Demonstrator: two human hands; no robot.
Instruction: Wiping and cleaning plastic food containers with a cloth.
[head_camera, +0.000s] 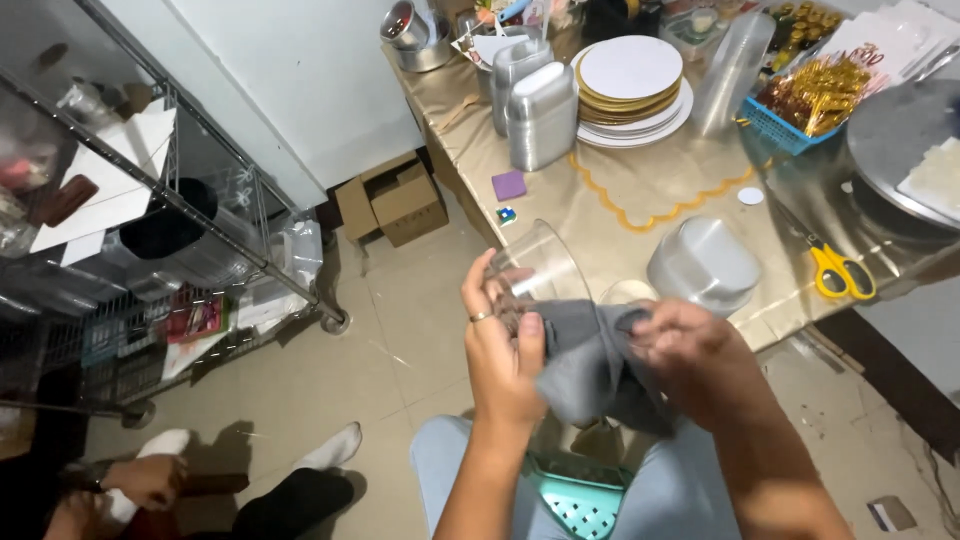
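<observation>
Head view, seated worker. The left hand (503, 350) gripped a clear plastic cup (537, 270) at its lower part, fingers closed round it with the thumb pressed over a grey cloth (590, 360) — a hold that kept the cup tilted, mouth away from the body, in the air above the lap and in front of the edge of the surface (620, 200). The right hand (695, 360) bunched the same cloth, its fingers pinched shut on the fabric beside the cup, apparently so that the cloth could be worked against the plastic.

A teal perforated basket (585, 505) sat between the knees, directly below the hands. On the surface lay a domed clear lid (705, 265), yellow-handled scissors (840, 270) and stacked round cake boards (630, 85) — all near, none touched. Another person's feet (330, 450) rested on the floor to the left.
</observation>
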